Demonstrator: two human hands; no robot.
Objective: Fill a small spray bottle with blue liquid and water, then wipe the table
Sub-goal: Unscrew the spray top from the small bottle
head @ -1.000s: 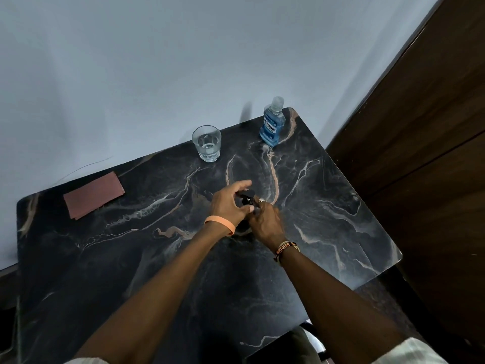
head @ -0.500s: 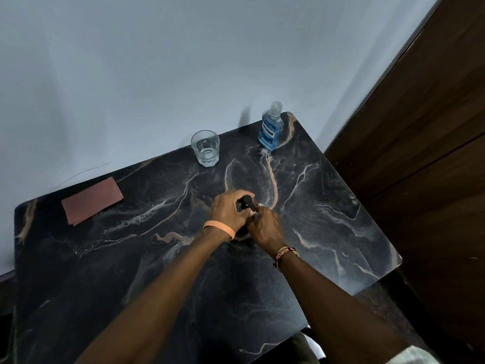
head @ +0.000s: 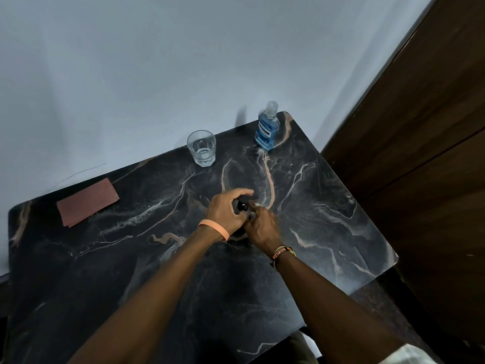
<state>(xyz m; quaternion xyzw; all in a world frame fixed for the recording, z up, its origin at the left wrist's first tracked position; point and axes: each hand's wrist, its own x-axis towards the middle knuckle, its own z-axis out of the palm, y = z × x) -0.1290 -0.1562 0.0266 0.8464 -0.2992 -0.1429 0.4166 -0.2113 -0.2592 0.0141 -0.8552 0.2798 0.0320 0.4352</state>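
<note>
A small dark spray bottle stands at the middle of the black marble table, mostly hidden by my hands. My left hand curls over its black spray head from the left, thumb and forefinger around the top. My right hand grips the bottle's body from the right and below. A bottle of blue liquid with a clear cap stands at the far right corner. A glass partly filled with water stands at the far edge, left of it.
A folded reddish-brown cloth lies at the table's far left. A pale wall runs behind the table, and a dark wooden panel stands close along its right side.
My left hand's fingers have shifted around the spray head, closing on it and then spreading a little, as in a twist. The view has tilted slightly. The other objects have stayed put.
</note>
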